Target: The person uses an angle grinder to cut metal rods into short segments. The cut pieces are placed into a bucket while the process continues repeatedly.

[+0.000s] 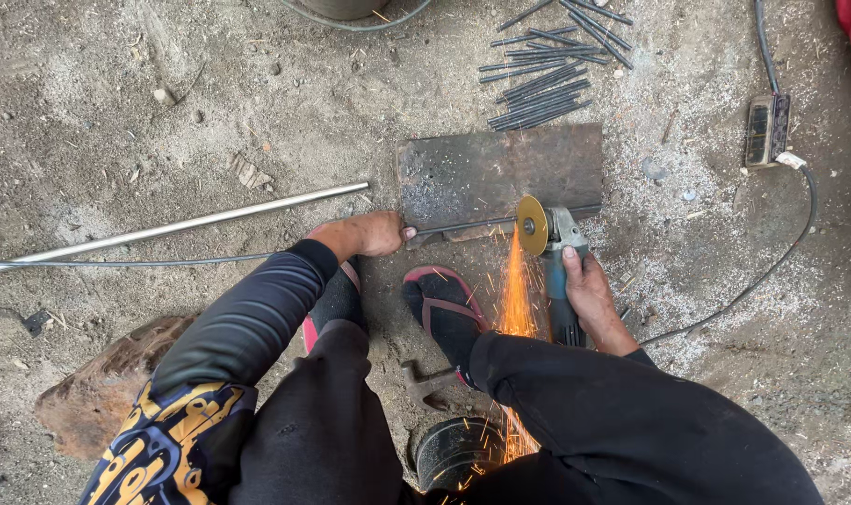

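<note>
Steel rod: your long thin rod [257, 256] runs in from the left across the dirt floor [164, 112] and onto the dark metal plate [500, 168], where the cutting disc meets it
Left hand: your left hand [369, 234] is clenched on the rod just left of the plate, pinning it down; the black sleeve [248, 318] covers your arm to the wrist
Right hand: your right hand [589, 295] is wrapped around the body of the angle grinder [558, 271], which lies lengthwise toward you
Disc: the yellow disc [532, 225] stands on edge at the plate's near rim, touching the rod
Sparks: an orange stream of sparks [517, 309] shoots back toward you, between your right foot and the grinder, down to the black bucket [458, 454] between your knees
Feet: your feet are in pink-strapped sandals; the right sandal [444, 304] sits just beside the spark stream, the left is mostly hidden under your left arm
Cut pieces: a pile of short dark rods [547, 70] lies beyond the plate, some bundled side by side, some scattered
Tube: a lighter metal tube [182, 226] lies slanted on the floor, just above the rod
Power: a cable [771, 266] curves from near the grinder up to a socket block [767, 129] at the right
Hammer: a hammer [425, 382] lies on the floor near your right knee
Wood: a rough lump of wood [98, 393] sits at your left side
</note>
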